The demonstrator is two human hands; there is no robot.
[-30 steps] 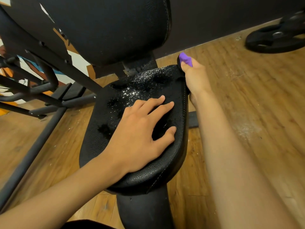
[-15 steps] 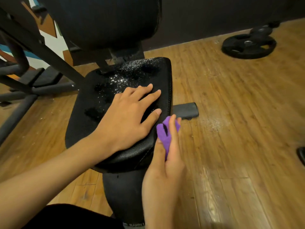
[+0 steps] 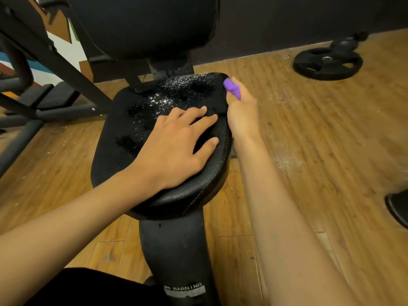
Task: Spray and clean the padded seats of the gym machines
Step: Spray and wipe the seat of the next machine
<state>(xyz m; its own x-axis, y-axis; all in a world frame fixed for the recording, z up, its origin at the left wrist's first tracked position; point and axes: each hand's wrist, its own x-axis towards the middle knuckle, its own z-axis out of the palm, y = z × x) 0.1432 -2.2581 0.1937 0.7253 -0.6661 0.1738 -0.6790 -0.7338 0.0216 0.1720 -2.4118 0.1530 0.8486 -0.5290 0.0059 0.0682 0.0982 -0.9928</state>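
Note:
The black padded seat point(image 3: 123, 155) of a gym machine fills the middle of the view, its far half speckled with spray droplets. My left hand point(image 3: 174, 149) lies flat on the seat's near right part, fingers spread and straight. My right hand point(image 3: 241, 111) is against the seat's right edge, near the far corner, and holds a purple cloth point(image 3: 231, 88) that sticks out past the fingers. The black backrest pad point(image 3: 143, 25) rises behind the seat.
The seat's black post point(image 3: 176, 250) with a warning label stands below. Dark frame bars point(image 3: 57, 62) cross at the left. A black weight plate point(image 3: 327, 62) lies on the wooden floor at the back right, another dark round object point(image 3: 398, 208) at the right edge.
My right hand with the purple cloth has gone from the seat's near right edge back up to its far right corner. My left hand has stayed flat on the seat.

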